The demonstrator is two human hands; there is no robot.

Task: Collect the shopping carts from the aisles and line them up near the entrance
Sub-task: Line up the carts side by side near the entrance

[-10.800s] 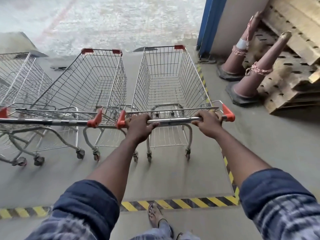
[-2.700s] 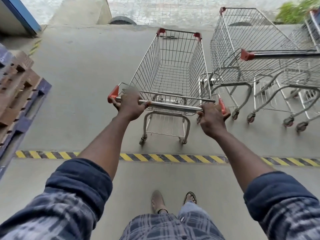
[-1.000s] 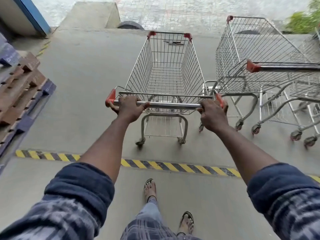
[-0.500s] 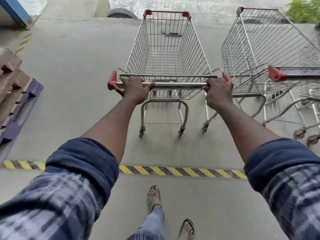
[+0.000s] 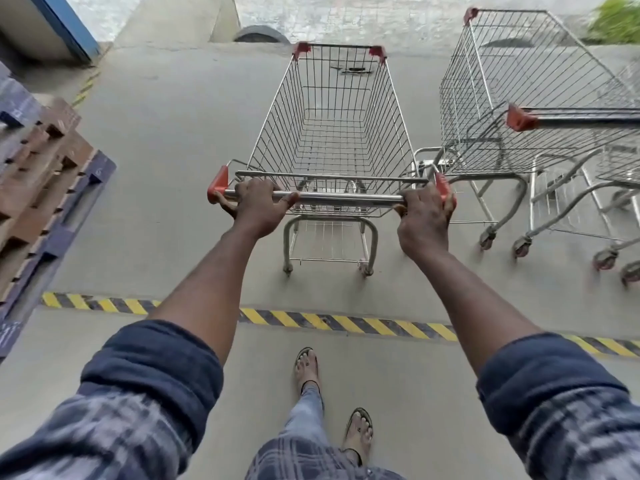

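Cart point(image 5: 332, 140) straightened, now parallel to parked cart point(image 5: 512, 98).

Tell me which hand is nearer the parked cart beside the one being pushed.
Right. The right hand grips the right end of the handle, close beside the parked cart; the left hand grips the left end, on the far side.

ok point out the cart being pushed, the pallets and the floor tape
cart point(image 5: 346, 199): head view, middle of the handle bar
pallets point(image 5: 33, 202): head view, top of the brown one
tape point(image 5: 346, 322): head view, a yellow stripe near its middle
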